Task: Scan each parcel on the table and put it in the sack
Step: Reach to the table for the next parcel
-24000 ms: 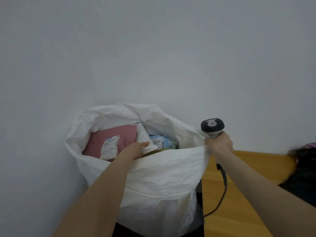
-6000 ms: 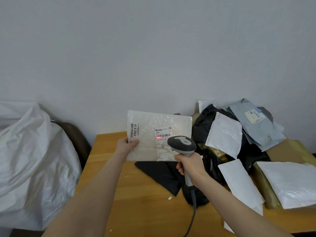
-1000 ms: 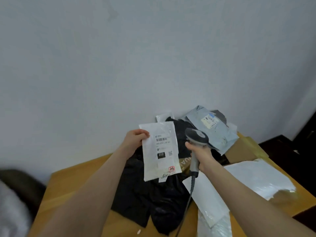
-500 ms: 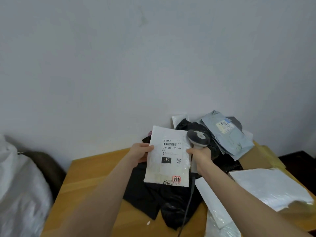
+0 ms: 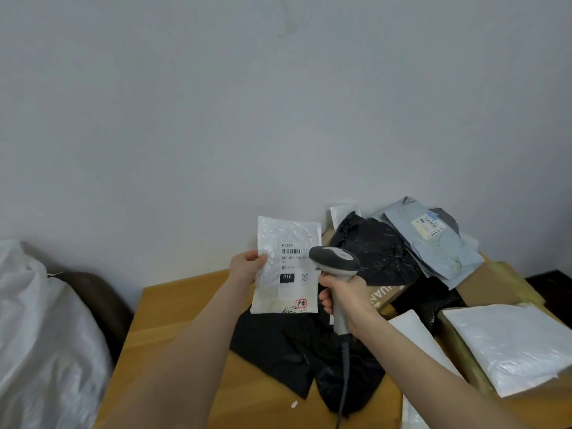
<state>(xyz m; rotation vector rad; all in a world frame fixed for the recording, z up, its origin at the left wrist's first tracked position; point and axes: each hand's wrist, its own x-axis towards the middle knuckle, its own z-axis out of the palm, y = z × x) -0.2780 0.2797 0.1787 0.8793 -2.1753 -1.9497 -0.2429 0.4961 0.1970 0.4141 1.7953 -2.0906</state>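
Observation:
My left hand (image 5: pixel 246 267) pinches the left edge of a white bubble mailer (image 5: pixel 286 267), held upright above the table with its barcode label facing me. My right hand (image 5: pixel 346 297) grips the handle of a grey barcode scanner (image 5: pixel 335 264); the scanner's head overlaps the mailer's right edge, beside the barcode. The white sack (image 5: pixel 40 342) stands on the floor at the far left, only partly in view.
The wooden table (image 5: pixel 173 311) carries a pile of parcels: black bags (image 5: pixel 374 252), grey mailers (image 5: pixel 433 243), a cardboard box (image 5: pixel 387 294) and white mailers (image 5: pixel 507 342) at the right. A black bag (image 5: pixel 278 345) lies under my hands. A dark chair back (image 5: pixel 99 301) stands between sack and table.
Since a second ago the view has swung left, bringing the sack into sight. The mailer has been turned upright and the scanner head brought up against its label.

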